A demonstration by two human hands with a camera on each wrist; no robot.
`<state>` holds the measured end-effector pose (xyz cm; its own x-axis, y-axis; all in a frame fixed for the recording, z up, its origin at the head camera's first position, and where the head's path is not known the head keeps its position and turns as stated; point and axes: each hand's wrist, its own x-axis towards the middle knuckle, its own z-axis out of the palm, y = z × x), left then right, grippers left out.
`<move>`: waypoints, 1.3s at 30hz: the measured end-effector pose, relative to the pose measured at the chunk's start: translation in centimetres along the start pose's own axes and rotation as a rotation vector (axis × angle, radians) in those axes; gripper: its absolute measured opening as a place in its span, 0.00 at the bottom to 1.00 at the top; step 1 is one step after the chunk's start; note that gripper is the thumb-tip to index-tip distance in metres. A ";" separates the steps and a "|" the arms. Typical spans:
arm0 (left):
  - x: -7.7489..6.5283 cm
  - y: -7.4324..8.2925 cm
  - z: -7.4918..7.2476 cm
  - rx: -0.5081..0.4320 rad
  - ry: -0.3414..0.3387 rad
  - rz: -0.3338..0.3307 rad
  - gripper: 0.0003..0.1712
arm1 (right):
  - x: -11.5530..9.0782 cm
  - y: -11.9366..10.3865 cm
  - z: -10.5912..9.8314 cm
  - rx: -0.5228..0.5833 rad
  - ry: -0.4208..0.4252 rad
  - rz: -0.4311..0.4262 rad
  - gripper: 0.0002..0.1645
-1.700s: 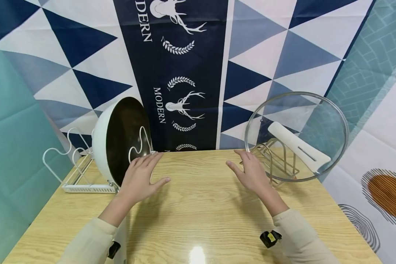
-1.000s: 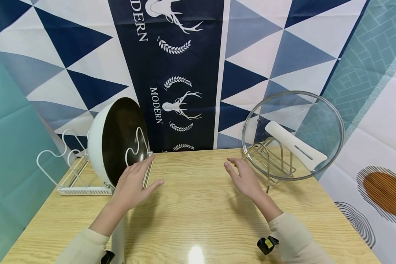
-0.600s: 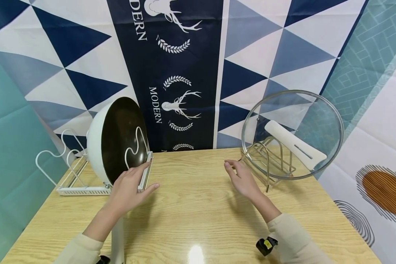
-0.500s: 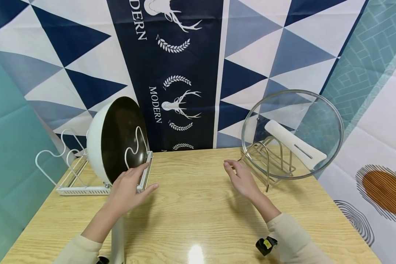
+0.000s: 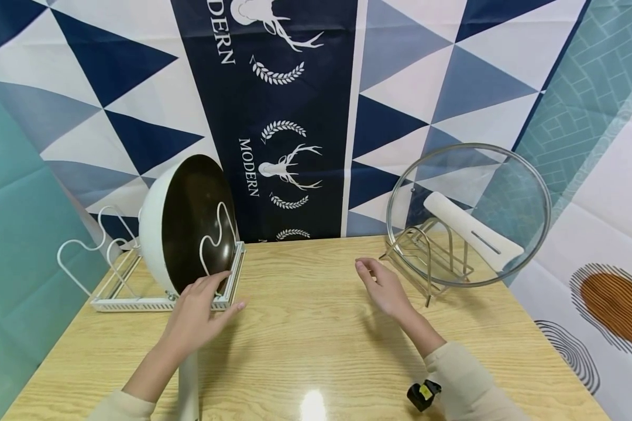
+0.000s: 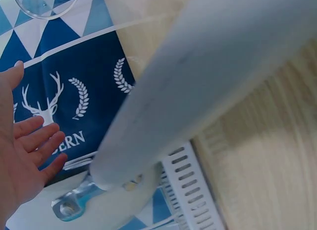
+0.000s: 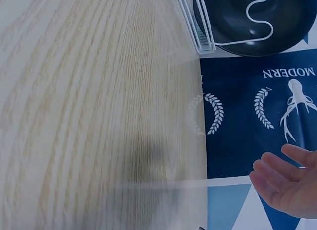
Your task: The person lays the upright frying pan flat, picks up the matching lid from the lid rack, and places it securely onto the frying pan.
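On the left a wok (image 5: 200, 216), white outside and dark inside, stands on edge in a white wire rack (image 5: 131, 304). Its long pale handle (image 5: 188, 380) points toward me, and in the left wrist view the handle (image 6: 163, 96) crosses close to the camera. My left hand (image 5: 195, 313) hovers above the handle, fingers extended and thumb spread, holding nothing. At right my right hand (image 5: 384, 289) hangs over the table with loosely bent fingers, also holding nothing. Nearest to it are a gold wire rack (image 5: 429, 257) and the glass lid (image 5: 505, 193) standing in that rack, with a white handle (image 5: 471, 231).
The wooden table (image 5: 305, 339) spreads between the two racks. A patterned cloth (image 5: 295, 105) in blue and white hangs behind it. A teal panel (image 5: 21, 245) closes off the left side, and a printed sheet (image 5: 611, 234) hangs at right.
My left hand has moved down and left, back along the wok toward its handle. My right hand has shifted slightly lower and left, its fingers more bent. Wok and lid stay in their racks.
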<state>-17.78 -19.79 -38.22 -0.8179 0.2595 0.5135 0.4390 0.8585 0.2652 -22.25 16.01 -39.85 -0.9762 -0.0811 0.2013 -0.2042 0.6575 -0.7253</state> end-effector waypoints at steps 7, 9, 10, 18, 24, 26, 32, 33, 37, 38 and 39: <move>-1.5 -0.2 0.2 -0.031 0.009 0.013 0.36 | -0.2 -0.1 0.4 0.038 -0.005 0.011 0.28; -1.8 -0.2 0.3 -0.036 0.019 0.028 0.35 | -0.4 -0.1 0.5 0.045 -0.009 0.014 0.28; -2.0 -0.2 0.3 -0.036 0.025 0.036 0.35 | -0.4 -0.1 0.5 0.047 -0.012 0.017 0.28; -2.9 -0.1 0.2 -0.022 0.116 0.101 0.32 | -0.5 -0.2 0.9 0.056 -0.033 0.026 0.28; -3.7 -0.6 -0.3 -0.026 0.202 0.154 0.30 | -0.4 -0.5 1.4 0.074 -0.050 0.034 0.26; -3.9 -0.7 -0.4 -0.031 0.224 0.164 0.29 | -0.4 -0.5 1.6 0.079 -0.054 0.039 0.26; -4.4 -1.1 -1.0 -0.037 0.240 0.142 0.27 | -0.3 -0.5 1.9 0.090 -0.060 0.038 0.26; -4.4 -1.1 -1.0 -0.034 0.240 0.135 0.26 | -0.3 -0.5 1.9 0.090 -0.062 0.037 0.26; -4.6 -1.3 -1.1 -0.026 0.241 0.126 0.25 | -0.4 -0.5 2.0 0.092 -0.072 0.048 0.26; -4.6 -1.4 -1.1 -0.025 0.244 0.126 0.25 | -0.4 -0.4 2.0 0.093 -0.071 0.051 0.26; -4.7 -1.5 -1.1 -0.025 0.249 0.128 0.25 | -0.4 -0.4 2.0 0.096 -0.071 0.053 0.26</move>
<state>-14.19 -22.75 -40.13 -0.6400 0.2457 0.7280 0.5441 0.8140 0.2035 -21.96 14.26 -40.92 -0.9878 -0.1035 0.1165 -0.1552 0.5876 -0.7941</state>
